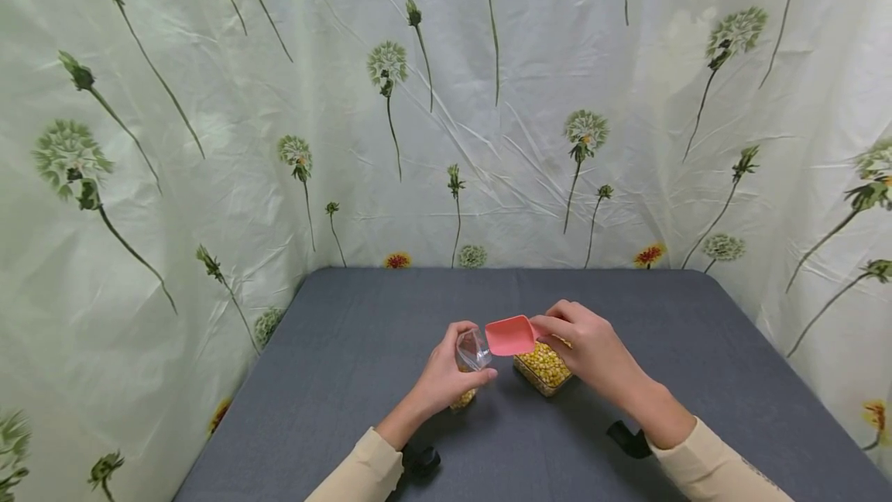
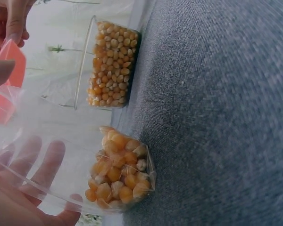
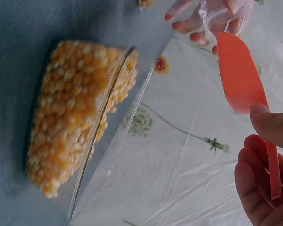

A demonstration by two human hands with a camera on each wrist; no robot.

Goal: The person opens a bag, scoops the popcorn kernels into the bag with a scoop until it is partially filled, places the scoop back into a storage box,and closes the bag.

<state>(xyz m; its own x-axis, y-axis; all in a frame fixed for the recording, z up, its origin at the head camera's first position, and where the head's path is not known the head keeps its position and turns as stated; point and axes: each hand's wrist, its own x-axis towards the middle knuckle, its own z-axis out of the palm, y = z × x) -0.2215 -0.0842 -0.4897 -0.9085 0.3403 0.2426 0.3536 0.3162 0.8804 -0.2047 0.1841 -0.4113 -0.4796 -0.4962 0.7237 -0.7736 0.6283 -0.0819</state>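
Pinched between the thumb and curled fingers of the right hand, a pink scoop is held by its handle, the hollow of its blade facing the head camera. Opposite, the left hand grasps a clear plastic bag near its mouth, thumb on one side and fingers curved round the other. The scoop's blade sits right at the bag's mouth; whether the two touch cannot be told.

Corn kernels, yellow and pale, lie gathered in the bottom of the bag, below the left hand. Whether the bag's base rests on the table or hangs just above it is unclear.

Just to the right, apart from the bag, a clear rectangular container stands upright on the table, holding a far larger heap of kernels that reaches below its rim. The right hand hides part of it from the head camera.

Pale sleeves cover both forearms, and a dark object shows beside the left wrist, another beside the right. Gray fabric covers the table, and behind it hangs a whitish curtain printed with dandelions and orange blooms.
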